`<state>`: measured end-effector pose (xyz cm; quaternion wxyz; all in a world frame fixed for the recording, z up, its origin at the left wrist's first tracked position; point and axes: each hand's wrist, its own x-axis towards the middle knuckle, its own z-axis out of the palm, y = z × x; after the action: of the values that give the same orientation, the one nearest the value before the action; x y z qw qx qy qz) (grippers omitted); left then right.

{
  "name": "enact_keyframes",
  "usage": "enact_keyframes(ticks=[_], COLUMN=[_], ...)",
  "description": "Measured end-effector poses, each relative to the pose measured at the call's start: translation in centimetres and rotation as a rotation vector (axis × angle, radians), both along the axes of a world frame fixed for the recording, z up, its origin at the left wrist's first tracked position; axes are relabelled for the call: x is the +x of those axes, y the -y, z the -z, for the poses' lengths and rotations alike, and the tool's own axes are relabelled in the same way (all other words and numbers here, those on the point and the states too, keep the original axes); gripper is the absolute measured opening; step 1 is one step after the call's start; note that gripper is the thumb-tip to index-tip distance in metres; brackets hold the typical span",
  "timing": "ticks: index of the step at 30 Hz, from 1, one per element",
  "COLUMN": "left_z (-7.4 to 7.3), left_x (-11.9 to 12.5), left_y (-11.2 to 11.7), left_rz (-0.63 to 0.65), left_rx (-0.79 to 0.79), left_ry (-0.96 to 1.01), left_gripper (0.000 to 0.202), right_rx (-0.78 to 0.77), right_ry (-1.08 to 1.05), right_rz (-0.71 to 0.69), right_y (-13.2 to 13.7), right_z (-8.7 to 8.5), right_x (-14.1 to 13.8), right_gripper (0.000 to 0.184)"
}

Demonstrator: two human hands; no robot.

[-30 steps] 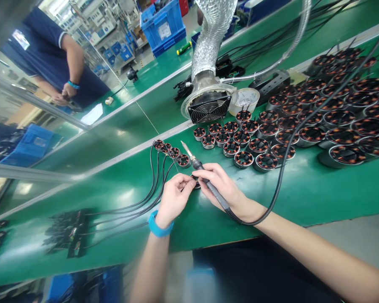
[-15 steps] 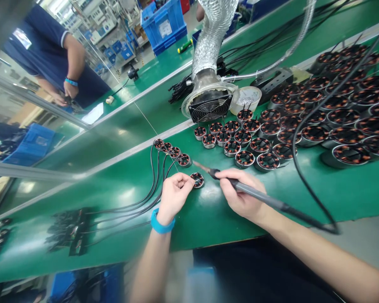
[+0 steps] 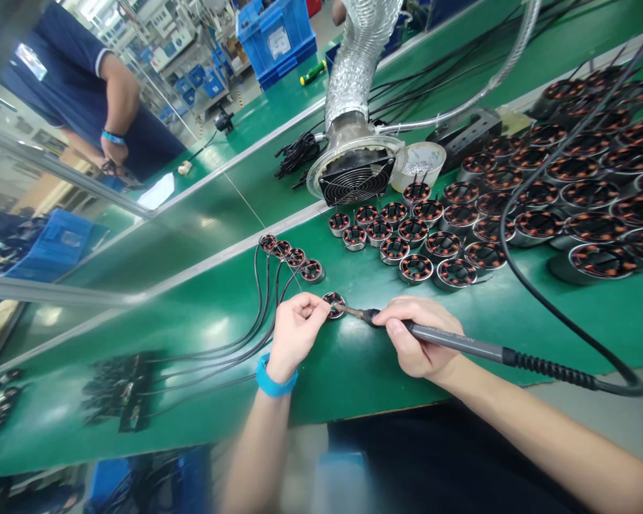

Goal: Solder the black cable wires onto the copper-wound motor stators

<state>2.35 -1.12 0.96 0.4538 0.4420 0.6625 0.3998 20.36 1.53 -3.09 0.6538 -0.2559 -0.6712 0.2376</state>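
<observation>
the wound stator is pinched firmly in the left hand, the soldering iron held penlike in the right hand, tip touching.

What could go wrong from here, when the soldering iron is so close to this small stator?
The tip of the soldering iron, held in the right hand, is very near the stator and the left hand, so a slip could probably burn the fingertips. The iron's black cable runs beside the stator rows and might catch them.
</observation>
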Motion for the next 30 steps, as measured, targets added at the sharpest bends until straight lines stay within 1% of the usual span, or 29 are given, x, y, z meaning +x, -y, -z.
enact_keyframes(ticks=[3, 6, 10, 14, 19, 21, 24, 27, 30], left_z=[0.1, 0.1, 0.1, 0.0, 0.1, 0.2, 0.2, 0.2, 0.1], left_x=[0.0, -0.1, 0.0, 0.1, 0.0, -0.1, -0.2, -0.2, -0.2], left_y=[0.0, 0.1, 0.1, 0.0, 0.1, 0.1, 0.1, 0.1, 0.0], left_rz=[-0.003, -0.009, -0.010, -0.014, -0.005, 0.000, 0.002, 0.004, 0.009], left_rx=[0.001, -0.004, -0.003, 0.003, 0.003, 0.003, 0.002, 0.000, 0.002], left_ry=[0.010, 0.006, 0.003, 0.004, 0.001, 0.007, 0.013, -0.001, -0.008], left_gripper=[0.024, 0.024, 0.024, 0.024, 0.023, 0.023, 0.022, 0.023, 0.023], right_rx=[-0.020, -0.094, -0.176, -0.197, -0.182, -0.176, -0.147, -0.087, -0.036], right_ry=[-0.009, -0.029, -0.112, -0.110, -0.091, -0.071, 0.027, 0.135, 0.181], right_rz=[0.000, 0.006, 0.091, 0.124, 0.122, 0.121, 0.107, 0.056, 0.000], right_y=[0.1, 0.3, 0.6, 0.6, 0.6, 0.6, 0.5, 0.0, -0.6], right_z=[0.2, 0.9, 1.6, 1.7, 1.7, 1.3, 0.5, -0.2, -0.1], right_x=[0.1, 0.1, 0.0, -0.1, -0.1, -0.1, -0.2, -0.6, -1.3], right_gripper=[0.014, 0.015, 0.016, 0.016, 0.016, 0.015, 0.014, 0.015, 0.023])
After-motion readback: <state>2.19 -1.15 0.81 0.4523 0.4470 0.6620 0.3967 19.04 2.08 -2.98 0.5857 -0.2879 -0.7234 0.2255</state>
